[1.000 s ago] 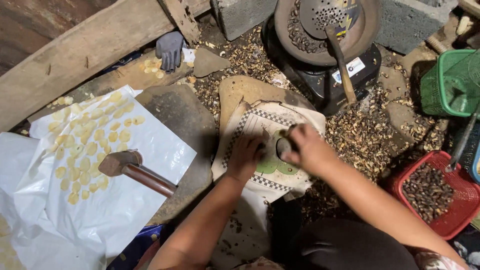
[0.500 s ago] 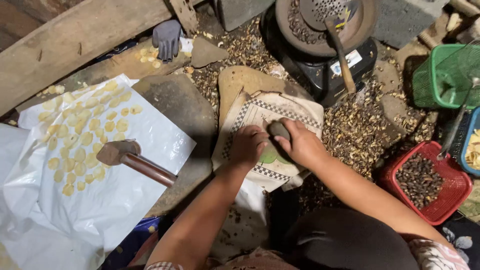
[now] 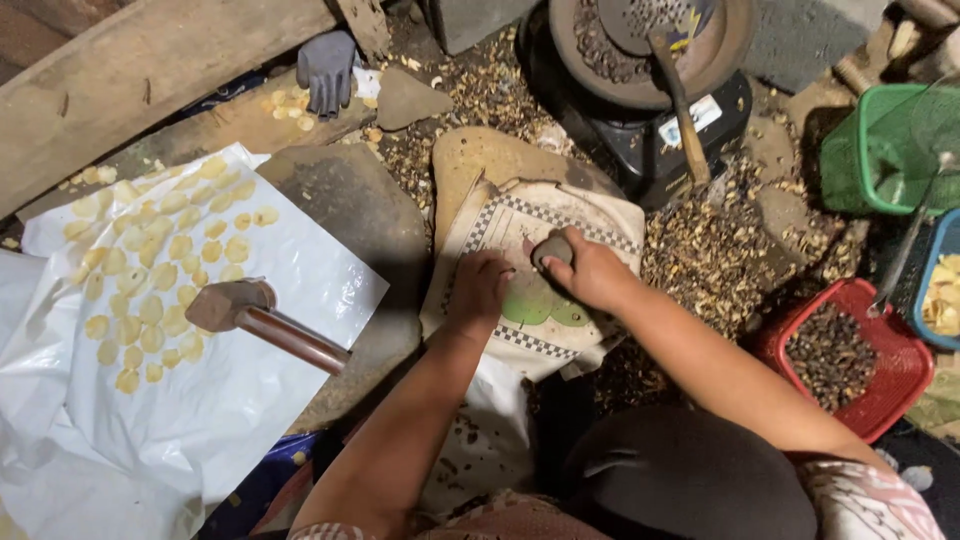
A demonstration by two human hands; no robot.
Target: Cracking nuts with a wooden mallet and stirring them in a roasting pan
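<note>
A small grey stone [image 3: 552, 249] sits in the right hand [image 3: 590, 270], whose fingers are wrapped tight around it, just above a printed sack cloth [image 3: 560, 330] with a checkered border and a green patch. The cloth lies draped over a flat tan stone slab [image 3: 480, 160]. The left hand [image 3: 478, 290] rests at nine o'clock from the stone, fingers curled down and pressing on the cloth; whether it pinches anything under them cannot be told.

At three o'clock from the hands spreads a heap of brown shells [image 3: 710, 250], and farther on, toward four o'clock, stands a red basket [image 3: 900, 400] filled with dark seeds. At two o'clock is a green mesh basket [image 3: 880, 150]. At twelve o'clock a dark round pan [image 3: 720, 60] rests on a black stove [image 3: 640, 150].

Well off at nine o'clock a wooden mallet [image 3: 240, 310] lies on a white plastic sheet [image 3: 250, 400] strewn with pale yellow flattened chips [image 3: 150, 270]. At eleven o'clock a grey glove [image 3: 327, 70] lies by a wooden plank [image 3: 150, 70].
</note>
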